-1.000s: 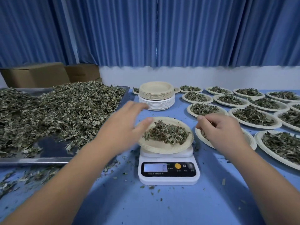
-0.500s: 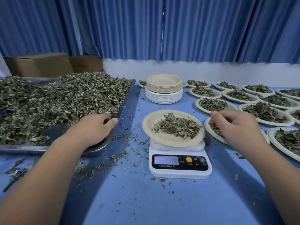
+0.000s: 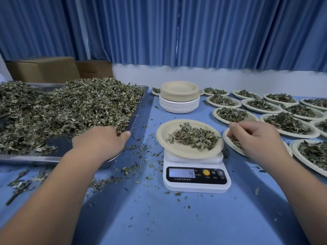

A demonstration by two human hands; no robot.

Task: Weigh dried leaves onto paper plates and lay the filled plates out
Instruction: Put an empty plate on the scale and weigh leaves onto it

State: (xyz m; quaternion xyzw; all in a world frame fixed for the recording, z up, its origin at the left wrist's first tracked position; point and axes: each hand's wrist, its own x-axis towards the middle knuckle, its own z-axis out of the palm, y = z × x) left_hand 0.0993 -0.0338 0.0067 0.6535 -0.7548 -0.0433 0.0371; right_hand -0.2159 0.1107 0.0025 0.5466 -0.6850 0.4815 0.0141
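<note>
Head view: I see the scale reading 4, and the plate on it carries a small heap of leaves. Left of the scale, the left hand is in the tray corner, fingers curled into the pile, thumb out by the rim. Right of the scale, the right hand hovers over filled plates, thumb against curled forefinger. Whether it pinches any leaf, I can't tell. Behind the scale sits the stack of empties.
</note>
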